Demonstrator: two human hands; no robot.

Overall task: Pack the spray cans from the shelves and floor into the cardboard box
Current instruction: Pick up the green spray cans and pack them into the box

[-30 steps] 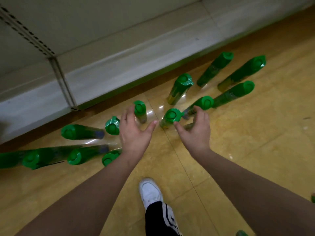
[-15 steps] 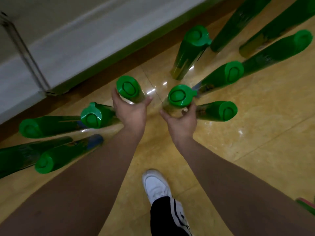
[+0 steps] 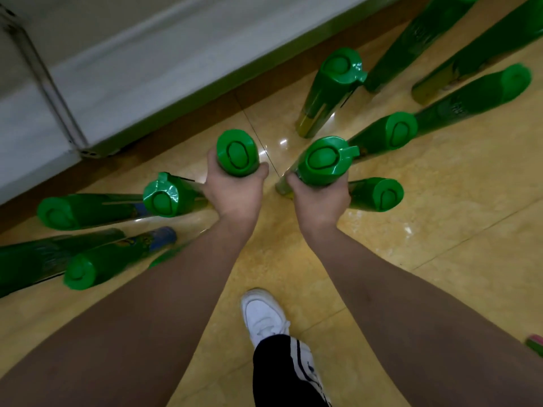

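Finally got a proper hold on two of them. Had the left hand [image 3: 235,195] wrapped round a tall green spray can with a green plastic cap, call it the left can [image 3: 237,152], gripped just under the cap with the thumb on one side and the fingers curled round the back. Did the same with the right hand [image 3: 320,204] on the right can [image 3: 323,160], another tall green one, squeezed right below the cap, nozzle tab poking out to the right.

Big change from a second before: had both hands spread open over the caps then, half closed round the necks half a second before, fully clamped on here. Also leaned in a lot closer. Couldn't tell if either can had actually left the glossy yellow tiled floor [image 3: 440,230] yet; seemed to have the right can tilted with its base low by the tile.

Left the other green spray cans [image 3: 332,89] standing all around on the floor, one just beside each hand, more toward the floor's far edge along the pale grey shelf base [image 3: 176,71], more off by the left edge. Kept a white sneaker [image 3: 263,315] planted toward the floor's near edge, between the forearms. Spotted no cardboard box anywhere in view.

So, grasp done by the look of it. Next up, probably: lift straight up, clear the neighbours without knocking them over, then find the box. Plenty of cans left, so nowhere near finished.
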